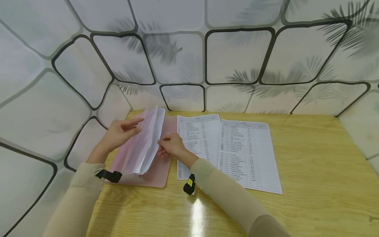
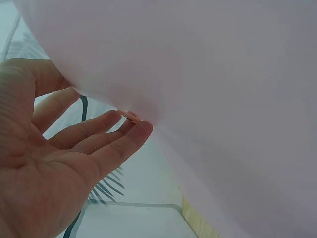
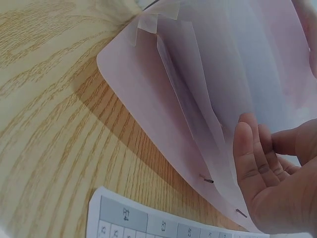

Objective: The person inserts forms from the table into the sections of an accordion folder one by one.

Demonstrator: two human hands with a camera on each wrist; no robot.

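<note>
A pink folder (image 1: 167,131) lies opened at the left of the table, with translucent leaves and white printed sheets (image 1: 152,148) raised from it. My left hand (image 1: 119,133) is at the left side of the raised leaves, its fingers fairly straight and touching the pink edge. In the left wrist view a pink leaf (image 2: 213,99) fills much of the frame, with fingertips right at its rim. My right hand (image 1: 171,144) pinches the right edge of the raised sheets with thumb and fingers. The right wrist view shows small metal prongs (image 3: 208,181) on the folder's inside.
Two printed sheets lie side by side to the folder's right: a nearer-left sheet (image 1: 198,130) partly under my right forearm and another sheet (image 1: 250,154). The wooden table (image 1: 319,174) meets patterned walls (image 1: 237,56) at the back and left.
</note>
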